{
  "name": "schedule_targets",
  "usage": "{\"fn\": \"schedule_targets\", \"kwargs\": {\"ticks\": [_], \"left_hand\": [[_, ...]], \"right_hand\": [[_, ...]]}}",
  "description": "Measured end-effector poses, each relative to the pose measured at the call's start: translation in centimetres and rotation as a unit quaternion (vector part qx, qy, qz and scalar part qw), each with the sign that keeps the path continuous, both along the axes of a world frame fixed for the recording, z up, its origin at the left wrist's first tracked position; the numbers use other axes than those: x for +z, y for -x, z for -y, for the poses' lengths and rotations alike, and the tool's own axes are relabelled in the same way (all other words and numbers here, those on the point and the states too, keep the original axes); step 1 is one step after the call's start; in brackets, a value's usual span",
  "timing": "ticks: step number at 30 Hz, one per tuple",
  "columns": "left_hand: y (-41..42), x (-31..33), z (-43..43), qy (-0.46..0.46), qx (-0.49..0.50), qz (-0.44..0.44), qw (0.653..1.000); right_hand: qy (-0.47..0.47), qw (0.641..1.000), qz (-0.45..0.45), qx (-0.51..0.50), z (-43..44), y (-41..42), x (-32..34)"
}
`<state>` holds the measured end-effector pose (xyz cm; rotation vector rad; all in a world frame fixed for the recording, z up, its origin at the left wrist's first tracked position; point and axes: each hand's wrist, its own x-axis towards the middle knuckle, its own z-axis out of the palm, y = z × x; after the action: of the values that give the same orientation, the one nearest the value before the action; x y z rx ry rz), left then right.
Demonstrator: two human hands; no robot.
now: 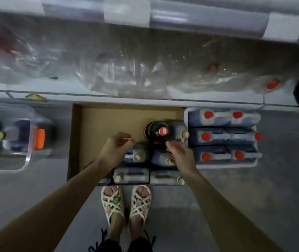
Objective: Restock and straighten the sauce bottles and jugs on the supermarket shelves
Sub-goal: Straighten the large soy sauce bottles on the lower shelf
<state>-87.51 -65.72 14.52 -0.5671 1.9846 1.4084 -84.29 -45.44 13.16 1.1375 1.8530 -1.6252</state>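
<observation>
Directly ahead, the upright dark round red-capped bottle (157,132) is seen standing in the brown cardboard box (108,119), nearer the right hand (180,154); both it and the left hand (116,147) seem loosely spread, nothing held.

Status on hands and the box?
Left hand open, empty. Right hand open, reaching at dark round bottle in cardboard box. Pale-capped jugs crowd it.
</observation>
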Motion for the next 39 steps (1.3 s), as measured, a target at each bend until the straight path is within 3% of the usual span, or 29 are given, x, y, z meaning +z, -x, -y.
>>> {"fn": "schedule_targets", "kwargs": {"ticks": [6,14,32,39], "left_hand": [[-0.8,-7.9,-0.8,-0.01,0.013,0.043,0.999],[-0.8,-13.1,-2.2,-0.03,0.044,0.076,0.996],[2.9,-14.9,-3.7,-0.018,0.042,0.056,0.997],[2.9,-12.0,-2.2,-0.03,0.014,0.045,0.998]], "right_hand": [[-0.015,0.999,0.034,-0.013,0.3,0.0,-7.7],[0.015,0.996,0.079,-0.049,0.7,2.2,-13.6],[0.118,0.977,0.039,-0.173,1.0,4.2,-16.3],[0.057,0.995,-0.027,-0.076,1.3,5.3,-13.1]]}}
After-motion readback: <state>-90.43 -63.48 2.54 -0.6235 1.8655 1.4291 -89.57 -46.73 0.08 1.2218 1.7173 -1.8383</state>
